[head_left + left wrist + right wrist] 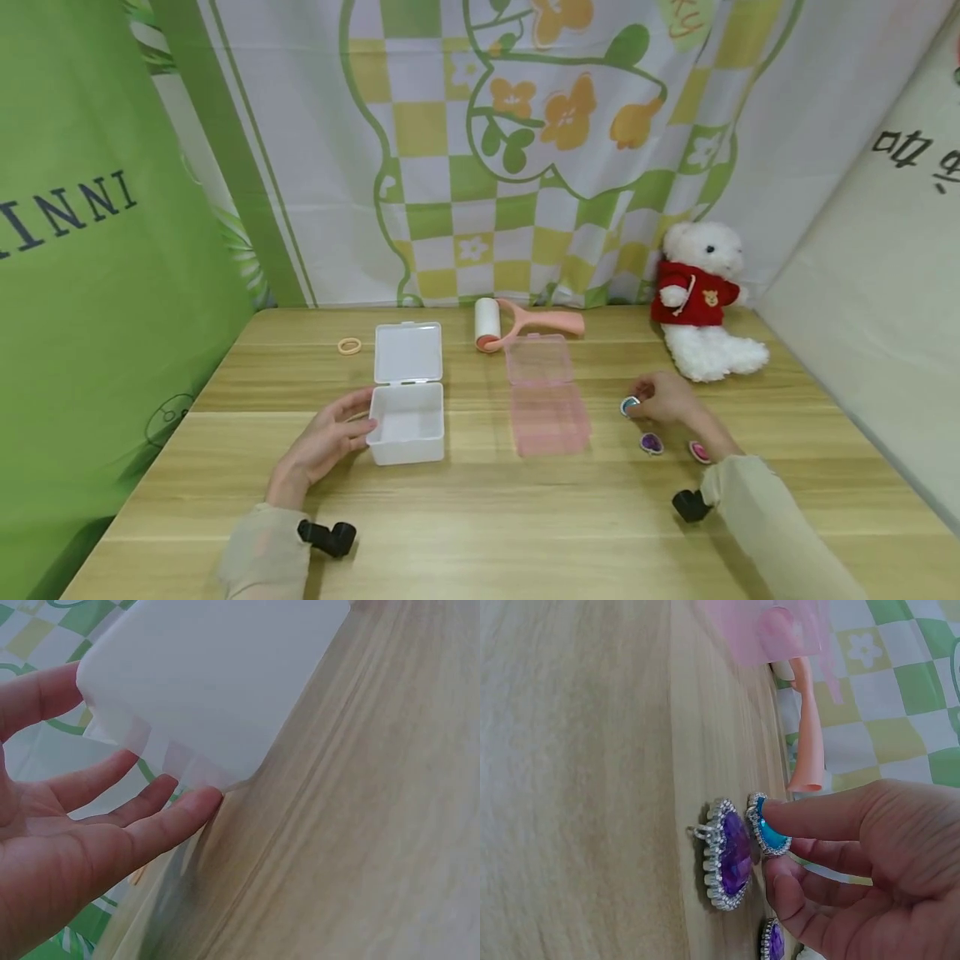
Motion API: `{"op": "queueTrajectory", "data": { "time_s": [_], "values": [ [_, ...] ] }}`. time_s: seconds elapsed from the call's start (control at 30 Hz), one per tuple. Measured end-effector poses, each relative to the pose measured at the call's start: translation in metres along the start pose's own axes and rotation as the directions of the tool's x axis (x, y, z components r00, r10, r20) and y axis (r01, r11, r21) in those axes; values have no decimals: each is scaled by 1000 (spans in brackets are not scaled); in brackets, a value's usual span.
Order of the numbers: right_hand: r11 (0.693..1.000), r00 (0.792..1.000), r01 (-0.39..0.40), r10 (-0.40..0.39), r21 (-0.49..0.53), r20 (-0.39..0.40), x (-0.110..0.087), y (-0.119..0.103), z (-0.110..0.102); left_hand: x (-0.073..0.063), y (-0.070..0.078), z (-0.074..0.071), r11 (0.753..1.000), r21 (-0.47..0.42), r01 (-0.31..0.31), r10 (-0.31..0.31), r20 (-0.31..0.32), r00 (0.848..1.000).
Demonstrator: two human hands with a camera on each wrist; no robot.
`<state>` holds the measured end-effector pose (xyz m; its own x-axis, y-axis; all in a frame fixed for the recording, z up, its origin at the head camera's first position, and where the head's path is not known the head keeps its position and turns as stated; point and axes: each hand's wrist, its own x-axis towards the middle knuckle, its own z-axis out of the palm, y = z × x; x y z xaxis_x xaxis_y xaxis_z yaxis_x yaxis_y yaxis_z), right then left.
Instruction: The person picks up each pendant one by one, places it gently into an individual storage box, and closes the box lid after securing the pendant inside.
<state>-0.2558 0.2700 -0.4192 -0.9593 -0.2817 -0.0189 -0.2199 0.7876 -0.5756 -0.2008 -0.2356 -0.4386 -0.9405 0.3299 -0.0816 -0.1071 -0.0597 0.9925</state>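
Note:
In the head view, a white lidded box [407,425] stands with its lid up at the centre-left. My left hand [333,437] is at its left side; in the left wrist view the fingertips [201,801] touch the wall, fingers spread and lightly bent. On the right, my right hand [667,400] pinches a blue gem pendant [775,836] with a silver beaded rim between thumb and fingers, close to the tabletop. A purple gem pendant [651,443] lies just in front of that hand. A pink gem pendant [700,452] lies beside the right wrist.
A pink translucent box [551,421] with raised lid stands between the hands. Behind it lies a lint roller [536,323] with a pink handle. A small orange ring [348,346] lies at the back left. A white plush bear [705,292] in red sits at the back right.

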Motion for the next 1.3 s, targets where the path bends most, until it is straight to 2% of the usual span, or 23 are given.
{"op": "queueTrajectory", "data": {
  "time_s": [0.2, 0.47, 0.57, 0.63, 0.73, 0.83, 1.23, 1.3],
  "values": [
    [997, 998, -51, 53, 66, -33, -3, -5, -1, -1, 3, 0, 1000, 6, 14, -14, -5, 1000],
    [991, 989, -49, 66, 126, -134, -16, -20, -7, -1, 3, 3, 1000, -7, 14, -14, 33, 999],
    [971, 987, -36, 72, 237, -145, -20, -33, -7, -1, 3, 4, 1000, -12, 18, -17, 41, 999],
    [940, 988, -16, 67, 340, -140, -22, -43, -7, 0, 3, 5, 1000, -19, 22, -21, 46, 999],
    [870, 992, 16, 50, 493, -119, -23, -60, -4, 1, 2, 5, 999, -27, 29, -27, 52, 998],
    [809, 995, 33, 29, 587, -95, -21, -75, 0, 1, 2, 5, 999, -40, 30, -28, 61, 998],
    [598, 999, -12, -23, 801, 32, 1, -127, 24, 0, 0, 6, 999, -26, 37, -36, 62, 997],
    [577, 998, -15, -36, 816, 44, 5, -135, 30, 1, 0, 6, 999, -23, 39, -37, 64, 997]
  ]
}}
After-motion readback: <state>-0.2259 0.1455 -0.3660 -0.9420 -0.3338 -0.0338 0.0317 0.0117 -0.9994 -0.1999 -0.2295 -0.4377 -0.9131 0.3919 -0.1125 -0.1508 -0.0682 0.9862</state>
